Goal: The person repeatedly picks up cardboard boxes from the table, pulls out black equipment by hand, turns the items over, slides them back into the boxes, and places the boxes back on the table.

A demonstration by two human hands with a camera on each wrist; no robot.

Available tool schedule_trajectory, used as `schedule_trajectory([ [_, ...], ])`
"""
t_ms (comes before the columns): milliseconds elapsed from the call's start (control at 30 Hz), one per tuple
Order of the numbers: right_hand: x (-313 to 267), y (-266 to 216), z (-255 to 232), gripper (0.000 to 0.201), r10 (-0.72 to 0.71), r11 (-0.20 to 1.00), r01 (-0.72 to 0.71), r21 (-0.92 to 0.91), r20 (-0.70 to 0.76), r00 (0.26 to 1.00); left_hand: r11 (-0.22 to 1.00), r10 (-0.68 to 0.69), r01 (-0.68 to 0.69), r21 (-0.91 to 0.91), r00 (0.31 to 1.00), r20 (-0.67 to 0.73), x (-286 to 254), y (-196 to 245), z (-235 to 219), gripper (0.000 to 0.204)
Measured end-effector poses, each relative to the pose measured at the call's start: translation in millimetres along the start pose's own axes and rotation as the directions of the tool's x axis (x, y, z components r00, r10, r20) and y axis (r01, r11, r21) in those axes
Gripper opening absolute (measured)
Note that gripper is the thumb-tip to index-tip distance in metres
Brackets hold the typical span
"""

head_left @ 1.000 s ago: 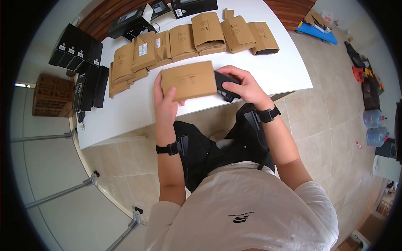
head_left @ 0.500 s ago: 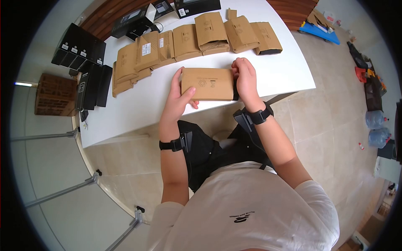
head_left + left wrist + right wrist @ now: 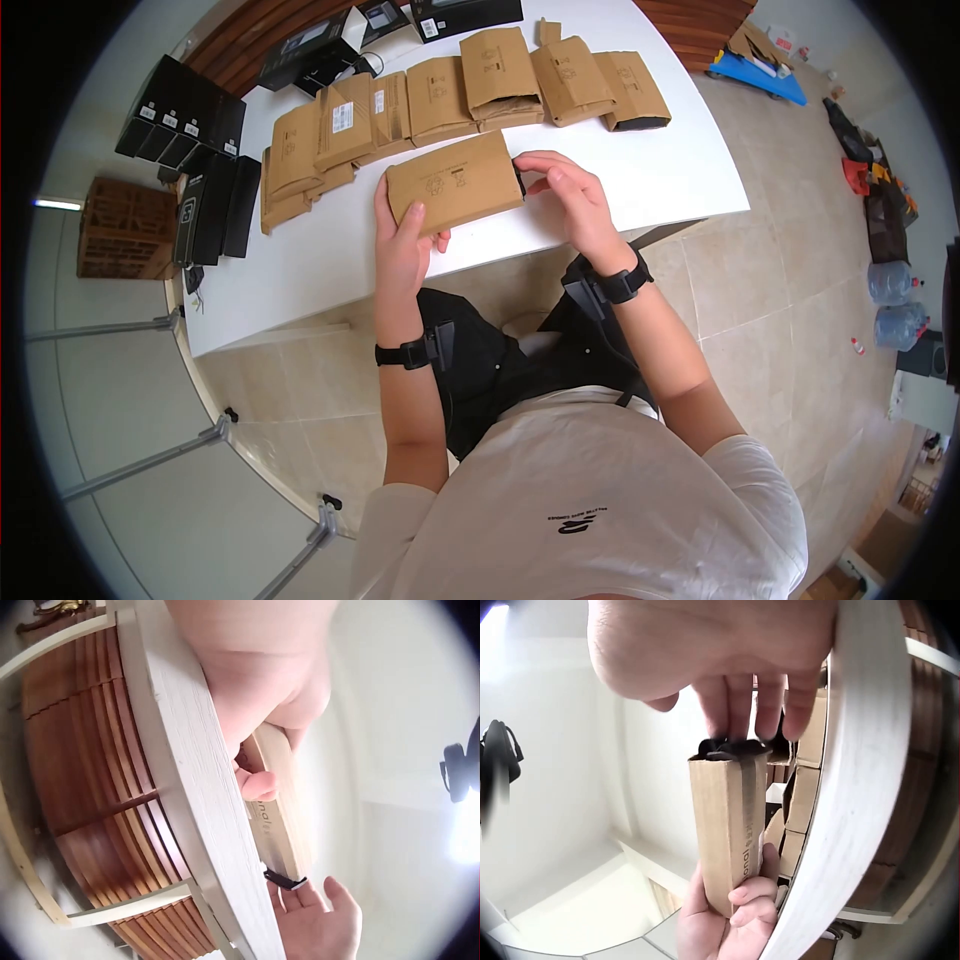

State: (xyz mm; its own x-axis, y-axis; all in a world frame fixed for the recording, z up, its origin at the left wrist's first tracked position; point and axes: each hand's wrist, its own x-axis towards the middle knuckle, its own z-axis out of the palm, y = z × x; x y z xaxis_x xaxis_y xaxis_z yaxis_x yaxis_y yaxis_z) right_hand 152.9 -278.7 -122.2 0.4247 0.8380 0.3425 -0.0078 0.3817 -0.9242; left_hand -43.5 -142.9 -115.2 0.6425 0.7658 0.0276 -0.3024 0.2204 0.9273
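My left hand point(image 3: 400, 245) grips a brown cardboard box point(image 3: 450, 185) by its left end, thumb on the printed top face and fingers underneath. The box is held tilted over the front of the white table point(image 3: 330, 240). At its open right end a thin strip of a black device point(image 3: 520, 180) shows; the rest is hidden inside. The right wrist view shows black curved edges of the device point(image 3: 733, 748) poking just past the cardboard rim. Extended fingertips of my right hand point(image 3: 582, 205) lie right at that end.
Several flat brown boxes point(image 3: 437, 98) lie in a row behind my hands. Black boxes point(image 3: 205, 205) stand at the table's left, and more black boxes point(image 3: 315, 48) are at the back. The table's front edge runs just before my legs.
The black device, earlier held by my right hand outside the box, has gone in almost fully. The box shifted right, then back left and tilted. My right hand's fingers have straightened.
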Motion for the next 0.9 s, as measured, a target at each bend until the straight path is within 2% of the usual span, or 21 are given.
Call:
schedule_trajectory([
  [167, 1, 6, 1, 0.032, -0.032, 0.990, 0.039, -0.135, 0.056, 0.998, 1.000, -0.007, 0.007, 0.001, 0.999, 0.043, -1, -1, -3, 0.061],
  [233, 1, 1, 2, 0.033, -0.055, 0.940, 0.098, -0.327, 0.138, 0.989, 0.999, -0.014, 0.012, 0.046, 0.999, 0.043, -2, 1, -1, 0.062],
  [267, 1, -1, 4, 0.033, -0.055, 0.940, 0.098, -0.327, 0.137, 0.989, 0.999, -0.014, 0.012, 0.047, 0.999, 0.043, -2, 0, -1, 0.062],
  [333, 0, -3, 11, 0.037, -0.021, 0.980, 0.029, -0.197, 0.040, 0.999, 1.000, 0.001, -0.001, 0.007, 1.000, 0.026, -1, 0, -2, 0.059],
  [367, 0, -2, 11, 0.037, -0.020, 0.980, 0.027, -0.196, 0.038, 0.999, 1.000, -0.001, 0.000, 0.008, 1.000, 0.026, -1, 0, -2, 0.059],
  [433, 0, 4, 11, 0.036, -0.054, 0.998, 0.051, -0.032, -0.100, 0.994, 0.997, 0.015, -0.015, -0.081, 1.000, -0.012, 1, -1, -4, 0.053],
  [467, 1, 5, 8, 0.036, -0.054, 0.998, 0.051, -0.031, -0.101, 0.993, 0.997, 0.014, -0.015, -0.080, 1.000, -0.012, 2, -1, -6, 0.053],
  [533, 0, 5, 4, 0.033, 0.112, 0.979, -0.107, 0.174, -0.019, 0.994, 0.990, 0.006, -0.009, -0.141, 1.000, -0.020, 4, -1, -9, 0.049],
  [567, -1, 5, 4, 0.033, 0.112, 0.979, -0.107, 0.175, -0.021, 0.993, 0.990, 0.004, -0.006, -0.139, 1.000, -0.019, 4, -2, -10, 0.049],
  [633, -2, 4, 8, 0.034, 0.103, 0.994, -0.103, -0.029, 0.029, 0.994, 0.991, 0.005, -0.009, -0.137, 1.000, -0.030, 4, -2, -9, 0.047],
  [767, -1, 6, 5, 0.032, 0.105, 0.991, -0.105, 0.086, 0.008, 0.994, 0.997, 0.007, -0.009, -0.083, 0.999, -0.031, 4, -2, -8, 0.047],
  [833, -1, 5, 3, 0.032, 0.111, 0.986, -0.113, 0.120, 0.026, 0.994, 1.000, 0.025, -0.024, -0.019, 1.000, 0.017, 3, -1, -7, 0.048],
  [900, -1, 5, 2, 0.032, 0.118, 0.980, -0.123, 0.156, 0.040, 0.992, 0.999, -0.005, 0.006, -0.036, 1.000, 0.018, 3, 2, -9, 0.051],
])
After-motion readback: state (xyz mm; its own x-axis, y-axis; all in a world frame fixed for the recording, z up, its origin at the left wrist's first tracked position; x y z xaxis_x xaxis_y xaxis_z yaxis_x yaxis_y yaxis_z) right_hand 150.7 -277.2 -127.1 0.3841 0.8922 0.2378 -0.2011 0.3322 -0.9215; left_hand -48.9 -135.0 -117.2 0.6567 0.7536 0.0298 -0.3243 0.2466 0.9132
